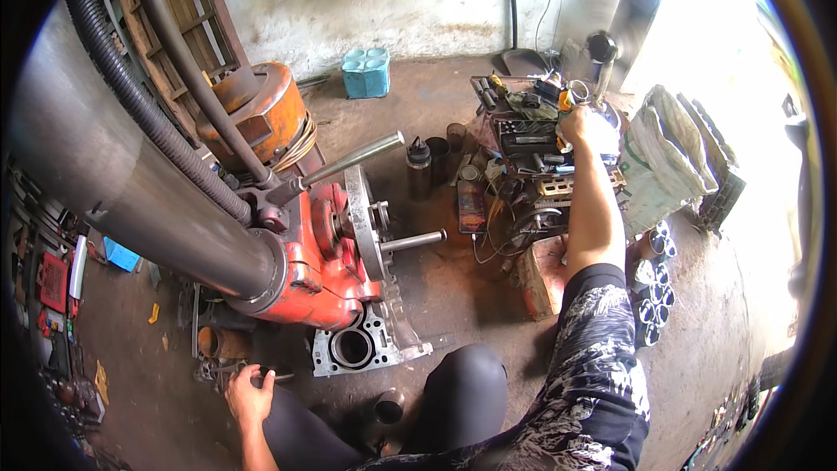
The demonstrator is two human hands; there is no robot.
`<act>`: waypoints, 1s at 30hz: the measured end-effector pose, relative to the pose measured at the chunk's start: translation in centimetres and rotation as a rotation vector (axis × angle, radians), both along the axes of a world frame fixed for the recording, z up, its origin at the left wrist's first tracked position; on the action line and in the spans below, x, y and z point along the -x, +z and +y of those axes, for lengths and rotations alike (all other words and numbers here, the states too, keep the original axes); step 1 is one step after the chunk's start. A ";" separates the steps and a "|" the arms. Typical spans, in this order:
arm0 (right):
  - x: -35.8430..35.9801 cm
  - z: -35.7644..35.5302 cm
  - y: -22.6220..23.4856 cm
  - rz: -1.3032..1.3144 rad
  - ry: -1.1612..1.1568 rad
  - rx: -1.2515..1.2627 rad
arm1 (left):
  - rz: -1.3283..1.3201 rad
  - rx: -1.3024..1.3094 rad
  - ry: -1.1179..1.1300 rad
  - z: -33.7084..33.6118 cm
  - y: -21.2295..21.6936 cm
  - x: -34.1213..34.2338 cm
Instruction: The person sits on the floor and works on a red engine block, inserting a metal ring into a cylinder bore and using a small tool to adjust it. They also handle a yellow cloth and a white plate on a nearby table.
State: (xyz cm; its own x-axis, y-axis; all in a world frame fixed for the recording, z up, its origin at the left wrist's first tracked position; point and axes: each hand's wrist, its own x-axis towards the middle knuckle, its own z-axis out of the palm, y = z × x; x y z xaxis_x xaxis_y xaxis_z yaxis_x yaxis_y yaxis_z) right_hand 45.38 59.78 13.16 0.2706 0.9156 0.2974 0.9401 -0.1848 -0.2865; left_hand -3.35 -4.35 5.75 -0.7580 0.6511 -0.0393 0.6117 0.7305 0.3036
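Note:
My right arm stretches to the far right, where my right hand is over a cart crowded with tools. Its fingers curl beside a yellow-orange item; glare hides what they hold. By my left knee, my left hand is closed around a small dark thing that I cannot make out. In front of me, an engine block with a round bore lies under a red boring machine. The machine carries a large metal wheel and a long steel handle.
A thick metal column slants in from the left. A dark bottle and a phone-like slab are left of the cart. Several metal cylinders and a pale sack are at right. A blue block sits by the wall.

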 end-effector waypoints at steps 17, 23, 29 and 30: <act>4.4 -1.4 -3.5 -0.027 0.360 0.129 | 0.048 0.024 -0.043 0.2 0.4 -0.1; 5.2 -13.0 -4.5 0.348 0.431 -0.374 | -0.006 0.010 0.185 -1.9 0.6 0.6; 2.3 -32.0 -10.2 0.965 0.417 0.059 | -0.150 -0.008 0.091 -6.9 1.4 1.4; 1.6 -34.7 -11.3 0.969 0.385 0.080 | -0.163 -0.004 0.091 -7.5 1.7 1.3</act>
